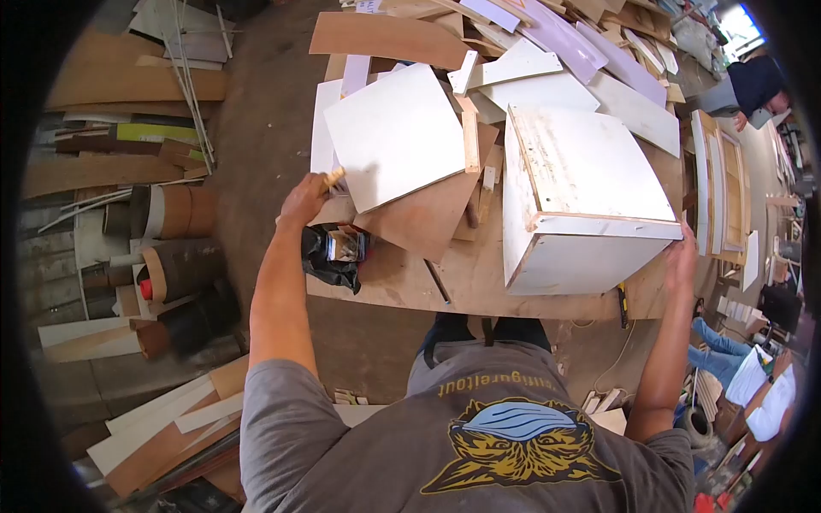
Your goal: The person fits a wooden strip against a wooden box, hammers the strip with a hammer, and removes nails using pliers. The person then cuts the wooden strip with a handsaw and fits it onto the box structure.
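My left hand [302, 201] is closed around a short, tan, handle-like wooden piece [333, 177], whose full shape I cannot make out. It is beside a white panel [398, 132], just above a black plastic bag [329, 272] with small packets inside. On the right, my right hand [681, 258] grips the near right corner of a white wooden box [590, 162], its fingers partly hidden behind the edge. The box rests on the wooden workbench [393, 291], its brown-stained face upward and a narrow strip along its near edge.
A heap of offcuts [547, 43] covers the bench's far side. A dark rod [437, 280] and a yellow-black tool [623, 303] lie near the front edge. Boards and rolls [180, 212] line the floor at left. Another person [757, 90] is at far right, near wooden frames [727, 188].
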A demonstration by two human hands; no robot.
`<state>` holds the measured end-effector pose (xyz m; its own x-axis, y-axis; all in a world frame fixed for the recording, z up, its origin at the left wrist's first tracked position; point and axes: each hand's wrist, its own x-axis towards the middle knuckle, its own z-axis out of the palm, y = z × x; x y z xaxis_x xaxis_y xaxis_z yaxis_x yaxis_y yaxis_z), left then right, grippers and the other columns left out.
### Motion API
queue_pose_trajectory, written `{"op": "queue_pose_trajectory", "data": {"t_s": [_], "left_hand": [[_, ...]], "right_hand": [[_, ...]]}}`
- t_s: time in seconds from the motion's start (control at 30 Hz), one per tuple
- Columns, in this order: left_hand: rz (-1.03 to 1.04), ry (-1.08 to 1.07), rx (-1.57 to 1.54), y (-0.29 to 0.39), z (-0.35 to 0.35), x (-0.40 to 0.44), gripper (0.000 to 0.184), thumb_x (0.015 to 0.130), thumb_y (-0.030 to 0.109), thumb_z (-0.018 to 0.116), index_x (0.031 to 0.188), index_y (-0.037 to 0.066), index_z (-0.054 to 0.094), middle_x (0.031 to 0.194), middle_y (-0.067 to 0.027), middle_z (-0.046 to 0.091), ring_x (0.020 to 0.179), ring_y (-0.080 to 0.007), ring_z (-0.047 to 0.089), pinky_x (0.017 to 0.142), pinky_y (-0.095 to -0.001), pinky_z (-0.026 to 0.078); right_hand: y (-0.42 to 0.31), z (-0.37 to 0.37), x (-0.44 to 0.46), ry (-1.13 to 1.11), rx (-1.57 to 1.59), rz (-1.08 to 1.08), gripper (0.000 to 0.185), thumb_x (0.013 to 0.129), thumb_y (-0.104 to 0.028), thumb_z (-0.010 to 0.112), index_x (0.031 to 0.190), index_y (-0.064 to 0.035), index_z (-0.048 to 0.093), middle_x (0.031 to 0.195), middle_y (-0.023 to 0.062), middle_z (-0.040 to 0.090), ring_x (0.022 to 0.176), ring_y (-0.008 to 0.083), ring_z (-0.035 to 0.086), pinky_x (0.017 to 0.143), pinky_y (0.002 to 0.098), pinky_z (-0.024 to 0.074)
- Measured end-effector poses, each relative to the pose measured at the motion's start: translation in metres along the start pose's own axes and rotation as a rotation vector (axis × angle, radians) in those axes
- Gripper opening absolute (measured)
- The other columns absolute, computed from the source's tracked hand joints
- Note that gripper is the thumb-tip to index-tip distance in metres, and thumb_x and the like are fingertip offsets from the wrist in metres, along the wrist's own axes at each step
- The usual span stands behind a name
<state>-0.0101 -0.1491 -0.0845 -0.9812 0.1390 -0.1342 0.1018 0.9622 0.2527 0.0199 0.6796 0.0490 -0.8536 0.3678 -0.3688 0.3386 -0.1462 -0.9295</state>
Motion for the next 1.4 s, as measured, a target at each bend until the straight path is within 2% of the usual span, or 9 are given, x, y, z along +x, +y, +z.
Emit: {"op": "queue_pose_trajectory", "data": {"t_s": [0.23,0.33,0.47,0.57,0.77,0.9,1.07,1.2,1.4], "left_hand": [[0.142,-0.265,0.020,-0.001,0.005,-0.006,0.048,0.087,0.028,0.075,0.132,0.016,0.059,0.119,-0.0125,0.062,0.110,-0.0392,0.064,0.090,-0.0481,0.055],[0.231,-0.225,0.063,0.008,-0.005,-0.010,0.038,0.088,0.026,0.075,0.120,0.013,0.060,0.112,-0.0111,0.063,0.099,-0.0362,0.069,0.081,-0.0465,0.057],[0.333,-0.278,0.097,-0.003,0.016,-0.010,0.023,0.085,0.008,0.068,0.106,0.011,0.060,0.108,-0.0118,0.064,0.097,-0.0335,0.069,0.079,-0.0452,0.057],[0.306,-0.200,0.056,0.000,0.021,-0.008,0.026,0.084,0.005,0.067,0.108,0.011,0.061,0.107,-0.0123,0.064,0.098,-0.0337,0.069,0.080,-0.0448,0.057],[0.312,-0.351,0.253,0.016,0.000,-0.004,0.041,0.083,0.027,0.078,0.117,0.009,0.064,0.114,-0.0130,0.065,0.101,-0.0338,0.068,0.086,-0.0465,0.055],[0.351,-0.135,0.147,0.035,-0.027,-0.012,0.046,0.082,0.037,0.081,0.116,0.010,0.067,0.115,-0.0140,0.067,0.100,-0.0337,0.068,0.086,-0.0460,0.055],[0.215,0.257,-0.142,0.098,-0.017,0.024,0.038,0.087,0.039,0.079,0.108,0.008,0.072,0.104,-0.0141,0.071,0.092,-0.0328,0.070,0.079,-0.0443,0.057],[-0.187,0.024,-0.603,0.214,0.021,0.085,0.055,0.091,0.043,0.073,0.121,-0.003,0.069,0.094,-0.0258,0.075,0.089,-0.0355,0.075,0.082,-0.0424,0.058],[-0.284,-0.129,-1.002,0.346,0.033,0.125,0.052,0.096,0.046,0.063,0.110,-0.003,0.075,0.097,-0.0230,0.076,0.097,-0.0356,0.073,0.090,-0.0410,0.055]], "right_hand": [[0.007,-0.010,0.001,0.071,0.009,-0.004,0.045,0.103,-0.039,0.058,0.135,-0.0068,0.058,0.136,0.0052,0.061,0.124,0.0176,0.056,0.105,0.0382,0.0406],[0.007,-0.012,0.001,0.054,-0.025,-0.010,0.046,0.104,-0.040,0.056,0.136,-0.0070,0.058,0.135,0.0045,0.062,0.123,0.0173,0.056,0.105,0.0383,0.0397],[0.010,-0.013,0.001,0.040,-0.016,-0.018,0.048,0.104,-0.041,0.056,0.137,-0.0071,0.057,0.135,0.0049,0.062,0.123,0.0183,0.056,0.105,0.0386,0.0388],[0.009,-0.008,-0.001,0.075,-0.009,-0.023,0.048,0.104,-0.042,0.056,0.137,-0.0068,0.057,0.134,0.0051,0.062,0.122,0.0191,0.056,0.104,0.0387,0.0393],[0.011,-0.016,0.002,0.030,-0.002,0.001,0.047,0.103,-0.039,0.057,0.134,-0.0031,0.060,0.132,0.0077,0.064,0.120,0.0201,0.058,0.105,0.0391,0.0415],[0.007,-0.004,-0.008,0.041,0.007,-0.006,0.048,0.102,-0.040,0.058,0.132,-0.0029,0.062,0.131,0.0079,0.065,0.117,0.0192,0.060,0.103,0.0378,0.0437],[0.005,-0.005,-0.006,0.044,-0.042,-0.017,0.047,0.102,-0.041,0.058,0.130,-0.0035,0.063,0.130,0.0076,0.066,0.116,0.0190,0.061,0.101,0.0388,0.0450],[0.004,0.003,-0.007,0.035,-0.026,-0.015,0.045,0.101,-0.039,0.058,0.129,-0.0036,0.063,0.127,0.0073,0.066,0.116,0.0198,0.061,0.100,0.0389,0.0455],[0.002,0.006,-0.009,-0.011,0.027,-0.025,0.043,0.101,-0.037,0.059,0.126,-0.0029,0.065,0.123,0.0067,0.068,0.111,0.0184,0.063,0.097,0.0389,0.0478]]}}
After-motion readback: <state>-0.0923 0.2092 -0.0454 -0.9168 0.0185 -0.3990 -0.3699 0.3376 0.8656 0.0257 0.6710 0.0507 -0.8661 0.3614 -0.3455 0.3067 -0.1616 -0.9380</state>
